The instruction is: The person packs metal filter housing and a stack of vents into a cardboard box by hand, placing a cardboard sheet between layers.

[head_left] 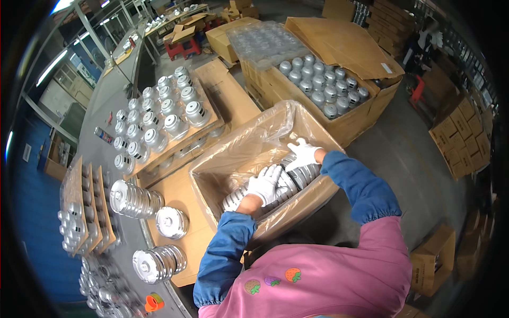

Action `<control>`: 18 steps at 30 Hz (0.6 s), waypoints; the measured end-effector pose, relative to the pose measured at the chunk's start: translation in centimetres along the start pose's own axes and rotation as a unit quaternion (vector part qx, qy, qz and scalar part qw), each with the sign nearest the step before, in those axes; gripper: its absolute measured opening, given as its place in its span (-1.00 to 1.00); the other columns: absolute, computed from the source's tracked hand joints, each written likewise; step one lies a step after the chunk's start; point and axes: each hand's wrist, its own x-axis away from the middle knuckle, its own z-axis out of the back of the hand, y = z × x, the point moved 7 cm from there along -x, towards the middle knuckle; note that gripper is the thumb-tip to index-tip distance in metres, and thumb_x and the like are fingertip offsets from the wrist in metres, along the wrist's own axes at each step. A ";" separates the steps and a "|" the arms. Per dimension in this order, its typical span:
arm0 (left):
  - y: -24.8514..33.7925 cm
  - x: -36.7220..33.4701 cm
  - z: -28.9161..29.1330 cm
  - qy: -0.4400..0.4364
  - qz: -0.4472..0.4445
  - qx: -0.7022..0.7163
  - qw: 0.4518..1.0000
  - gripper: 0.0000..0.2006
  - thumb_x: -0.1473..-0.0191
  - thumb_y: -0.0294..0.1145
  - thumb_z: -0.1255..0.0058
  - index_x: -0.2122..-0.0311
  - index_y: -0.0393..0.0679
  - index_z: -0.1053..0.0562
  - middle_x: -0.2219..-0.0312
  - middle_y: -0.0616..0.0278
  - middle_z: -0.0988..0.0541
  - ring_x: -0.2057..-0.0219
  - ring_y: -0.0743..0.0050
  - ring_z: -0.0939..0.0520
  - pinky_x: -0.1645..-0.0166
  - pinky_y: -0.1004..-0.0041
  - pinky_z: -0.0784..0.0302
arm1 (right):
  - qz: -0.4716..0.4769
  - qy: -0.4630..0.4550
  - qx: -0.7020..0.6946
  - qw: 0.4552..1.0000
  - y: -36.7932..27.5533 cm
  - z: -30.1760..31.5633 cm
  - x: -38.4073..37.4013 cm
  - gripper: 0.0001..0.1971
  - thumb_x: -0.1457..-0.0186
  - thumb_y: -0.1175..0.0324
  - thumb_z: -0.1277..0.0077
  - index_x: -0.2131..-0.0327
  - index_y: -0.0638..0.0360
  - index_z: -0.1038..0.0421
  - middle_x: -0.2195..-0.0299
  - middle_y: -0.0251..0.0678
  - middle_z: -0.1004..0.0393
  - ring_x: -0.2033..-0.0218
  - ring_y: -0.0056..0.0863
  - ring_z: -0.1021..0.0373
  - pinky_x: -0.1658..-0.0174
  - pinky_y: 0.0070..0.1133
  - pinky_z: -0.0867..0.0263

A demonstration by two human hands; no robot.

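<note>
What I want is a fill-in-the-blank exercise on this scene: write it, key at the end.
1. The left hand and right hand wear ____ gloves.
2. The left hand lies on round silver pieces inside a carton lined with clear ____.
3. The sleeve covers on both forearms are ____.
4. The shirt is ____.

Missing words: white; plastic; blue; pink.

Blue-sleeved forearms [360, 183] angle inward; the gloved left grip [266, 184] lies palm-down, fingers [272, 173] extended, the right grip [304, 154] farther forward.

Head fisheye faces down at carton [314, 130], periphery unclear.
</note>
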 end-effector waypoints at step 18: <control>0.3 -0.5 0.2 -0.001 -0.032 -0.003 0.999 -0.25 0.04 0.10 0.08 -0.18 -0.14 -0.11 -0.14 -0.04 -0.21 -0.14 0.00 -0.25 -0.15 0.18 -0.22 | -0.006 0.158 0.014 0.987 -2.7 2.6 3.0 -0.30 0.48 0.10 -0.28 0.18 0.28 -0.35 0.21 0.07 -0.42 0.19 -0.04 -0.40 0.14 -0.32 -0.36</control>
